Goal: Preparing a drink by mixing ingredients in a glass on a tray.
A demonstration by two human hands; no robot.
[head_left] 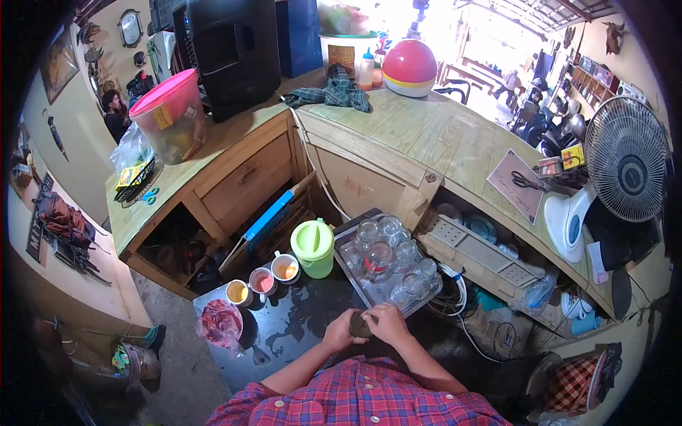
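Note:
Close in front of my body, my left hand (341, 332) and my right hand (387, 325) are both closed around a dark olive-brown round thing (360, 326). Its kind I cannot make out, as fingers cover part of it. Just beyond my hands stands a grey tray (346, 259) holding several upturned clear glasses (378, 257). A lime-green lidded pitcher (312, 245) is left of that tray. Three mugs stand in a row further left: one with orange contents (286, 269), one with pink (263, 282), one with yellow (237, 292). Nearest the left edge lies a plastic bag with red contents (220, 323).
The dark table (298, 334) is wet in patches. A wooden counter (426, 135) wraps around it, with open shelves below. On the counter are a fan (629, 167), black scissors (527, 180), a pink-lidded tub (170, 121), a cloth (334, 92) and a red-and-white ball-shaped container (410, 67).

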